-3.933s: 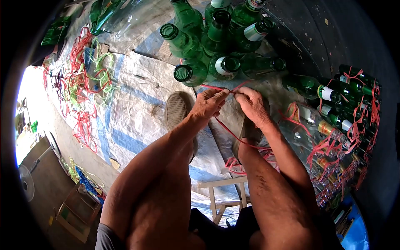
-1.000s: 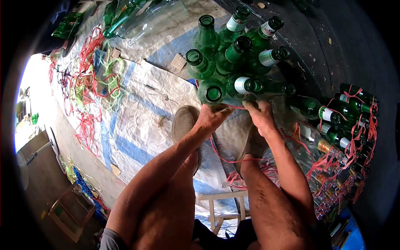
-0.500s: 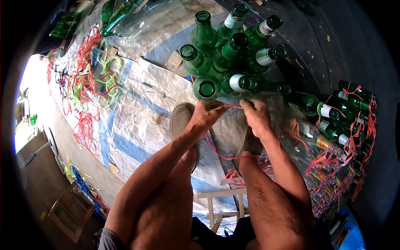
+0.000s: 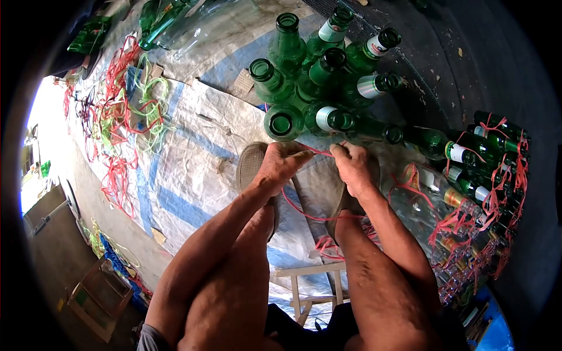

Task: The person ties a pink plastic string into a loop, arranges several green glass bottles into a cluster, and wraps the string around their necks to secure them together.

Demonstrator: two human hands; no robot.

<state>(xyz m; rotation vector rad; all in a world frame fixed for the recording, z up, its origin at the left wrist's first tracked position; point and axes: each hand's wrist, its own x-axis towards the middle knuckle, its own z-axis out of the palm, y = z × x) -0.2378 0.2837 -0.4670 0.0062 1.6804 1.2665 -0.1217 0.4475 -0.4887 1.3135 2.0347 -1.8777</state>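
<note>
A cluster of several green glass bottles stands upright on the sheet just beyond my hands, some with white neck labels. My left hand is closed, pinching a pinkish-red plastic string close to the nearest bottle. Opposite it, my right hand is closed on the same string, which runs taut between the two. From the left hand a loose length of string curves down past my right leg toward a pink tangle. How the string passes around the bottles is hidden.
Bottles tied with red string lie in a heap on the right. Tangled red and green string is on the left of the white-and-blue sheet. A wooden stool is below me, and a blue container sits bottom right.
Both hands have shifted slightly left with the string still stretched between them. The nearest bottles have moved a little, the front one slightly to the left.
</note>
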